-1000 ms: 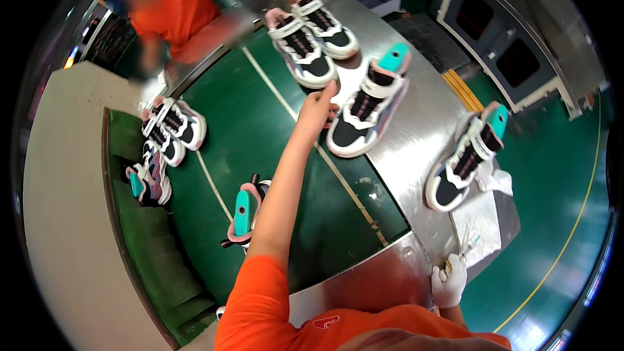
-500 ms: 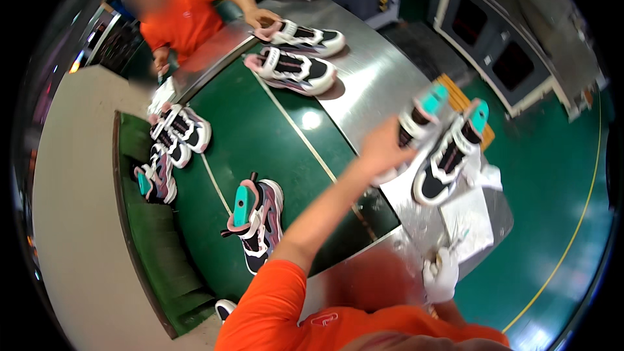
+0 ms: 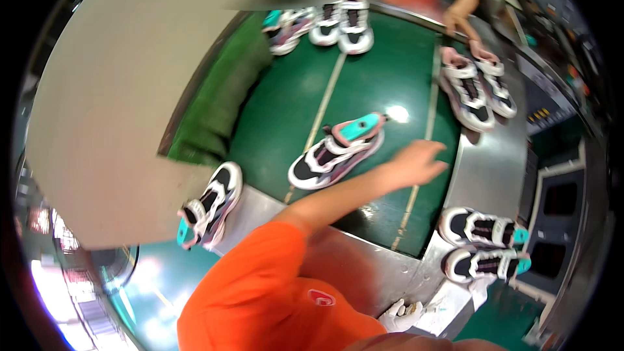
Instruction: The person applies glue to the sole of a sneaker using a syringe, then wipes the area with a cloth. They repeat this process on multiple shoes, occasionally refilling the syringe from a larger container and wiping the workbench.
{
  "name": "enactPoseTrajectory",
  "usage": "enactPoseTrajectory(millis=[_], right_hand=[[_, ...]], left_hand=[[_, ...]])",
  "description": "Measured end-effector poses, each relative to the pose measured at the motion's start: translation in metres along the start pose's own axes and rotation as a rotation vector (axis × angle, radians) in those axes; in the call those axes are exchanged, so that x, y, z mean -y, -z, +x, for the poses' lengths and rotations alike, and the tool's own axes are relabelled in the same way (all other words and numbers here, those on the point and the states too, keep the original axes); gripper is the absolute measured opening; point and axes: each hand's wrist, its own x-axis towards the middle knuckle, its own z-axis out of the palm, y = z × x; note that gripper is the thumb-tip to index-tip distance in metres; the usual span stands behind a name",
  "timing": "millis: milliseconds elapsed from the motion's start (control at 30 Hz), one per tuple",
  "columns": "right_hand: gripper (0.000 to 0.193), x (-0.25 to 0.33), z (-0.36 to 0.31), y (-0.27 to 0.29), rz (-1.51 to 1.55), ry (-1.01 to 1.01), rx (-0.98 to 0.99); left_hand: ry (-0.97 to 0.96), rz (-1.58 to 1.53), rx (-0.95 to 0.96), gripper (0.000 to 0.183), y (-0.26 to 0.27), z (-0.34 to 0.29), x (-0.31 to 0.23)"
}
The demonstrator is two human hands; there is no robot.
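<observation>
My left hand (image 3: 419, 164) is bare and reaches over the green belt with its fingers apart, holding nothing. Nearest to it, a black, white and pink sneaker (image 3: 335, 156) with a teal insert (image 3: 359, 128) in its opening stands on the belt. Low in the picture my right hand (image 3: 401, 315), in a white glove, has curled fingers beside a white sheet (image 3: 444, 309); what they hold, if anything, I cannot make out. Two sneakers with teal inserts, a nearer one (image 3: 484, 264) and a farther one (image 3: 481, 228), sit side by side on the metal ledge at right.
Another sneaker (image 3: 213, 207) stands on the left metal edge. Several shoes, among them a white-black sneaker (image 3: 355, 25), are at the belt's far end by a green curtain (image 3: 218, 94). A co-worker's hand (image 3: 460, 21) is near a sneaker pair (image 3: 467, 88) at far right.
My left hand has let go of a sneaker on the right ledge and moved back over the belt. My view has turned left, bringing the sneaker on the left edge fully into sight.
</observation>
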Motion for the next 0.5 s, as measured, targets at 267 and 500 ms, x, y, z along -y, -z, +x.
enactPoseTrajectory(millis=[267,500], right_hand=[[0.050,-0.068,-0.020,-0.001,0.102,-0.061,0.119],[0.049,-0.063,-0.009,0.006,0.169,-0.181,0.274]], left_hand=[[-0.185,0.459,0.157,0.031,0.060,-0.111,0.051],[-0.471,1.075,0.255,0.046,0.065,-0.128,0.092]])
